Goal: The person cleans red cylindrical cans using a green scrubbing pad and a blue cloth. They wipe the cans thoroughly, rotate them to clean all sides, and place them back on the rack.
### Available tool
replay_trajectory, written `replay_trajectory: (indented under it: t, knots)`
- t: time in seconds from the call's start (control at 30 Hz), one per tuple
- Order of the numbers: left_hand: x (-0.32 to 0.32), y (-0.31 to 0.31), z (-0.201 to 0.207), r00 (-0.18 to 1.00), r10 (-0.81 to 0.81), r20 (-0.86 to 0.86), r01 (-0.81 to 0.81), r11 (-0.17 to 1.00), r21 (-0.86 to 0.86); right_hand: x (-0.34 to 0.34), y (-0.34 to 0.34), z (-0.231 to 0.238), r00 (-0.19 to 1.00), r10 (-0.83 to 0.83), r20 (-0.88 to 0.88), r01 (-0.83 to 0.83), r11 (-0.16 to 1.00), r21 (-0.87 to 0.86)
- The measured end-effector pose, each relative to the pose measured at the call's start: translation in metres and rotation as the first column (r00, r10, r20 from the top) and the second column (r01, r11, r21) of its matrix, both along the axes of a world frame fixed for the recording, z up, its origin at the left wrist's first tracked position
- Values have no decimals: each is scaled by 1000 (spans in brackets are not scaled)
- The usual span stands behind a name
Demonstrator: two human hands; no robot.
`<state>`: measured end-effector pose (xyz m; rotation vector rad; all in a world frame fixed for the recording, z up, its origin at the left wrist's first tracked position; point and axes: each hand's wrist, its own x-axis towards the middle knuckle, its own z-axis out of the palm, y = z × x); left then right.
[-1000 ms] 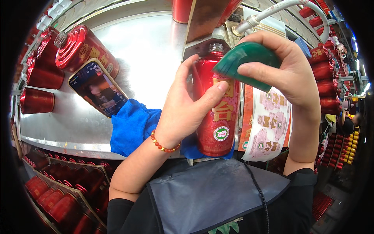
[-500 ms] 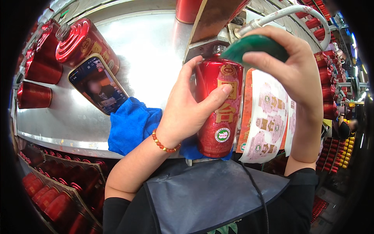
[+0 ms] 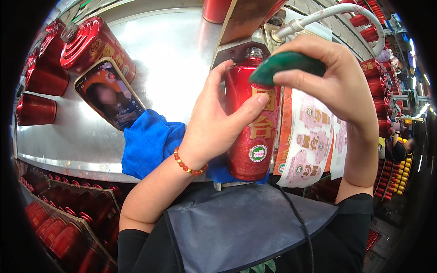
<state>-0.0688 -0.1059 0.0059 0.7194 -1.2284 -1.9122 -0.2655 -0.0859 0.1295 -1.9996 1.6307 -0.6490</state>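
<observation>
A glossy red bottle (image 3: 243, 154) with gold lettering and a round green-and-white emblem lies in front of me, its clear threaded neck pointing away. My left hand (image 3: 218, 116) is wrapped over its left side, thumb across the front, holding it. Between the thumb and fingers of my right hand (image 3: 325, 75) is a dark green, flat scraper (image 3: 289, 66). The scraper's edge meets the upper part of the bottle, covering some of the decoration there. Beside the bottle, under my right forearm, are sheets of printed transfers (image 3: 309, 141) with pink and gold designs.
A phone (image 3: 111, 95) leans against another red bottle (image 3: 98, 45) on the metal table (image 3: 77, 145). A bunched blue cloth (image 3: 150, 145) lies left of my forearm. A white curved pipe (image 3: 327, 11) and an angled metal stand (image 3: 232, 27) rise beyond. Racks of red bottles (image 3: 68, 236) stand lower left.
My right hand has brought the green scraper down and slightly left, from near the bottle's neck onto its upper body. My left hand keeps its hold.
</observation>
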Motion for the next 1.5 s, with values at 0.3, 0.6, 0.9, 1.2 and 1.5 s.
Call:
replay_trajectory:
  t: [0.3,0.6,0.9,1.2,1.5]
  knots:
    - [-1,2,2,1000,-3,-10,4,1000,28,-4,13,-15,981,-153,121,160,986,-51]
    - [-2,3,7,1000,0,-6,0,998,56,-30,34,-42,876,-443,192,463,883,-77]
    - [1,4,11,1000,-19,-21,21,996,84,-9,61,-53,644,-608,464,608,775,172]
    - [-1,1,8,999,-35,-32,38,995,92,9,91,-80,481,-576,661,527,792,307]
    - [-2,0,8,999,-44,-28,46,994,96,18,103,-93,549,-459,699,438,870,228]
